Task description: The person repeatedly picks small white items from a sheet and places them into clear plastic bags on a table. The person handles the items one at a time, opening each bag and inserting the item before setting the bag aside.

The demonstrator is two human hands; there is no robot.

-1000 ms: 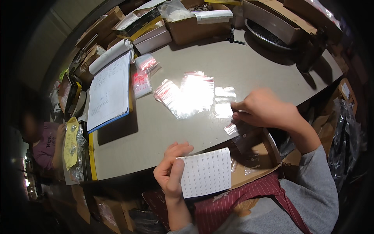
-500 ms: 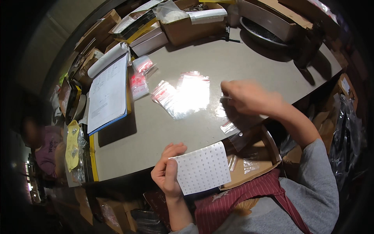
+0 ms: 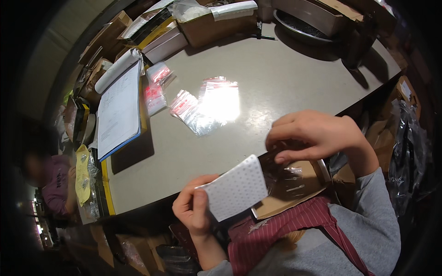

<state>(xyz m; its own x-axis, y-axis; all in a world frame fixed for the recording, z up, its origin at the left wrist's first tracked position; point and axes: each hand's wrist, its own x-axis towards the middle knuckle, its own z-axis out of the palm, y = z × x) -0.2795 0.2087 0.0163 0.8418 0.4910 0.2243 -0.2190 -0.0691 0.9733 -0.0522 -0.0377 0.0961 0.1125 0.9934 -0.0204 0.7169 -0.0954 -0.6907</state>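
At the lower centre of the frame, the left hand [image 3: 195,209] pinches the white sheet [image 3: 235,189] by its left edge, thumb on top, which seems to leave its marked face clear. Right of centre, the right hand [image 3: 317,135] hangs with fingers curled above the open cardboard box [image 3: 279,202]; I cannot tell whether it grips anything. The box sits by the worktop [image 3: 175,165], apparently within easy reach, while clear bags [image 3: 218,103] lie overlapped at upper centre.
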